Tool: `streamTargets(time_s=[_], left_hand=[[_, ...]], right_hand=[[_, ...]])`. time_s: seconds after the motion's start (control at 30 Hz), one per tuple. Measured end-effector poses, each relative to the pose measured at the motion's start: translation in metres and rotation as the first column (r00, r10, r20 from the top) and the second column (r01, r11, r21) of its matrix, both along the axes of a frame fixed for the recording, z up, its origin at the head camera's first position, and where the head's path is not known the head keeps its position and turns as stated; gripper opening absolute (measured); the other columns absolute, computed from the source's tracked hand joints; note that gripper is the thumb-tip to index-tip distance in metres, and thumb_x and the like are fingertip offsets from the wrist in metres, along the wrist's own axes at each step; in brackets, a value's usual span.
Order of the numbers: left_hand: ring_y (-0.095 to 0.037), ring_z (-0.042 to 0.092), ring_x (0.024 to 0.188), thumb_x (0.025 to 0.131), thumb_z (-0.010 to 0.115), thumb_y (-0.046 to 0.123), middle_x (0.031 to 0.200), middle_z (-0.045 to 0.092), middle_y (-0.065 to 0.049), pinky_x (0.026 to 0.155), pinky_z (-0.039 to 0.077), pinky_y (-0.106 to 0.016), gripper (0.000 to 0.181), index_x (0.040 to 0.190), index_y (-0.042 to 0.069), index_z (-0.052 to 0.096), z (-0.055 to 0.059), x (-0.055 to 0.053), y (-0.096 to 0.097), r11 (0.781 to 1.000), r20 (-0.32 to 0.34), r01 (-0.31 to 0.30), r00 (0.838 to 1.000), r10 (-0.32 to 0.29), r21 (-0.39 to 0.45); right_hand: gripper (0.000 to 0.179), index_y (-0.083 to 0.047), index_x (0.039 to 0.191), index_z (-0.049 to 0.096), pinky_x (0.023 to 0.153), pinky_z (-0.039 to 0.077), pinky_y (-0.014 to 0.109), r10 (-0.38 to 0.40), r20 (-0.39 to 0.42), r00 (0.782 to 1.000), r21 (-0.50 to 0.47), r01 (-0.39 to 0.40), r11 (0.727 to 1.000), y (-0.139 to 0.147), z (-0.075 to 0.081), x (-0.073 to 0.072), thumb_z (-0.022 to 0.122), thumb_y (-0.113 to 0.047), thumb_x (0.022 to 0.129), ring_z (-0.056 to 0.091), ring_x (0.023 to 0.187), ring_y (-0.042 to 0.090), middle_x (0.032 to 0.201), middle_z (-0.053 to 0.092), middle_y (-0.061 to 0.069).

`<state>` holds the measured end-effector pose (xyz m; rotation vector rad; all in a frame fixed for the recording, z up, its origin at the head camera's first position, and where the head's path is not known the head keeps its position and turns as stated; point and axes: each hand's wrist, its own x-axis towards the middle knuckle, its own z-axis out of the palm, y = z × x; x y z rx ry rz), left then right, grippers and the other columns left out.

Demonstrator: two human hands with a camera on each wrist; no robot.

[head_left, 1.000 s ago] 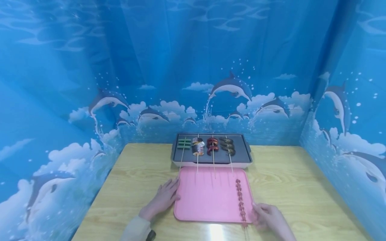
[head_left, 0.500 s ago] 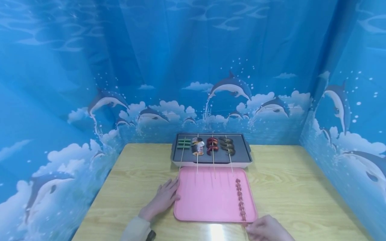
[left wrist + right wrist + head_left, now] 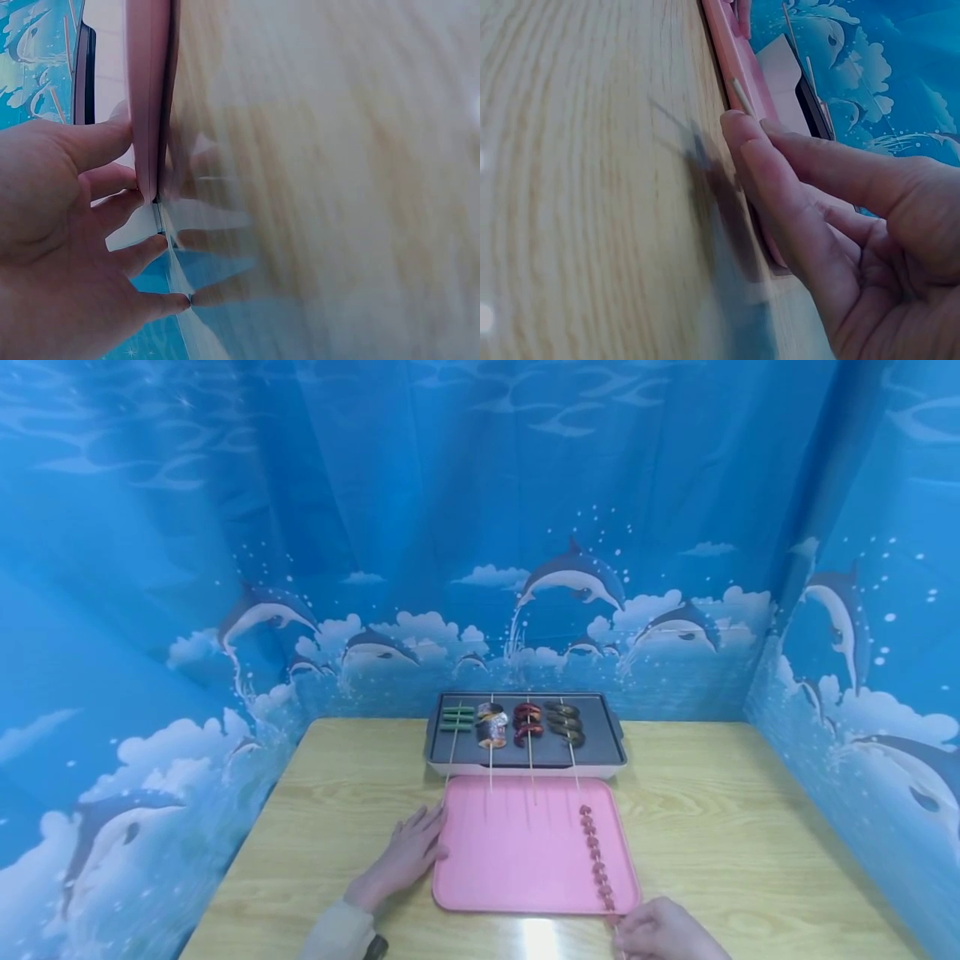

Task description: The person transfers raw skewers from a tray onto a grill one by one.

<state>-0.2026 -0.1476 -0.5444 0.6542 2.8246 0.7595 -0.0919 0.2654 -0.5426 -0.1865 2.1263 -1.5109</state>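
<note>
A skewer strung with several small reddish-brown pieces lies along the right side of a pink tray. At the tray's near right corner my right hand pinches the lower end of its thin wooden stick between thumb and fingertips. My left hand lies on the table at the tray's left edge, fingers spread. In the left wrist view, its thumb and fingers touch the tray's side without curling round it. The stick's very end is hidden in my right hand.
Behind the tray stands a dark griddle with a pale base. Across it lie a green skewer, a silvery, fish-like one, a dark red one and a dark brownish one. Their sticks overhang the tray's back edge.
My right hand has left the tray's right edge, come nearer and grasped the stick. The skewer's far end has shifted slightly left, so it lies more slanted. My left hand stays put.
</note>
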Motion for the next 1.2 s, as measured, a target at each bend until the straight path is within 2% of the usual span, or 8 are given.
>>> streamTargets(time_s=[0.2, 0.33, 0.43, 0.5, 0.6, 0.8, 1.03, 1.2], left_hand=[[-0.049, 0.024, 0.148, 0.102, 0.057, 0.03, 0.161, 0.032, -0.022, 0.114, 0.014, -0.076, 0.061, 0.15, -0.004, 0.041, 0.001, 0.0, 0.0, 1.0, -0.001, -0.003, 1.0, 0.003, -0.001], [-0.049, 0.024, 0.148, 0.102, 0.057, 0.029, 0.161, 0.032, -0.022, 0.114, 0.014, -0.076, 0.061, 0.15, -0.004, 0.041, 0.001, 0.0, 0.0, 1.0, 0.004, -0.008, 1.0, 0.008, 0.002], [-0.05, 0.024, 0.148, 0.102, 0.058, 0.029, 0.161, 0.032, -0.022, 0.114, 0.014, -0.077, 0.061, 0.151, -0.004, 0.041, 0.0, 0.0, 0.0, 1.0, 0.002, -0.009, 1.0, 0.009, 0.003], [-0.049, 0.023, 0.148, 0.102, 0.057, 0.03, 0.161, 0.032, -0.022, 0.114, 0.014, -0.077, 0.061, 0.151, -0.004, 0.041, -0.001, -0.001, 0.0, 1.0, 0.002, -0.011, 1.0, 0.011, -0.003], [-0.049, 0.023, 0.149, 0.102, 0.057, 0.03, 0.161, 0.032, -0.022, 0.114, 0.015, -0.076, 0.061, 0.151, -0.003, 0.041, -0.001, -0.001, 0.0, 1.0, 0.001, -0.01, 1.0, 0.01, -0.013], [-0.049, 0.024, 0.148, 0.102, 0.058, 0.03, 0.161, 0.032, -0.022, 0.114, 0.014, -0.077, 0.062, 0.151, -0.004, 0.041, -0.001, 0.0, 0.001, 1.0, 0.001, -0.012, 1.0, 0.012, -0.014], [-0.05, 0.025, 0.147, 0.102, 0.058, 0.029, 0.161, 0.033, -0.023, 0.113, 0.015, -0.077, 0.062, 0.151, -0.004, 0.041, -0.001, 0.002, 0.001, 1.0, -0.007, -0.012, 1.0, 0.012, -0.01], [-0.051, 0.025, 0.147, 0.102, 0.058, 0.029, 0.16, 0.033, -0.024, 0.113, 0.015, -0.078, 0.062, 0.15, -0.005, 0.041, 0.0, 0.001, 0.001, 1.0, -0.02, -0.002, 1.0, 0.002, -0.008]], right_hand=[[0.012, 0.001, 0.092, 0.074, 0.059, 0.055, 0.023, 0.022, -0.05, 0.999, 0.046, -0.019, 0.999, 0.006, 0.008, 0.002, 0.07, -0.01, 0.09, 0.06, 0.063, 0.008, 0.076, 0.069, 0.003], [0.02, 0.008, 0.103, 0.071, 0.066, 0.06, 0.029, -0.043, -0.023, 0.999, 0.047, 0.044, 0.998, 0.008, 0.02, 0.002, 0.07, -0.008, 0.091, 0.067, 0.073, 0.016, 0.084, 0.072, 0.007], [0.029, 0.016, 0.11, 0.065, 0.07, 0.063, 0.034, -0.096, -0.027, 0.995, 0.04, 0.098, 0.994, 0.009, 0.03, -0.003, 0.069, -0.007, 0.092, 0.071, 0.078, 0.024, 0.089, 0.074, 0.014], [0.035, 0.018, 0.114, 0.063, 0.07, 0.064, 0.034, -0.121, -0.059, 0.991, 0.052, 0.124, 0.991, 0.01, 0.037, -0.01, 0.07, -0.009, 0.093, 0.072, 0.078, 0.025, 0.092, 0.075, 0.019], [0.037, 0.02, 0.114, 0.062, 0.069, 0.064, 0.034, -0.139, -0.132, 0.981, 0.046, 0.146, 0.988, 0.013, 0.047, -0.022, 0.07, -0.01, 0.093, 0.073, 0.076, 0.025, 0.094, 0.075, 0.024], [0.037, 0.024, 0.115, 0.058, 0.07, 0.064, 0.036, -0.192, -0.207, 0.959, 0.013, 0.199, 0.98, 0.016, 0.066, -0.056, 0.067, -0.006, 0.095, 0.074, 0.076, 0.025, 0.096, 0.073, 0.028], [0.037, 0.023, 0.118, 0.058, 0.069, 0.064, 0.034, -0.307, -0.229, 0.924, 0.039, 0.324, 0.945, 0.011, 0.085, -0.104, 0.067, -0.004, 0.095, 0.073, 0.072, 0.02, 0.093, 0.075, 0.024], [0.036, 0.022, 0.12, 0.058, 0.068, 0.064, 0.033, -0.35, -0.23, 0.908, 0.064, 0.373, 0.926, 0.008, 0.089, -0.135, 0.065, -0.005, 0.097, 0.072, 0.071, 0.017, 0.092, 0.074, 0.023]])
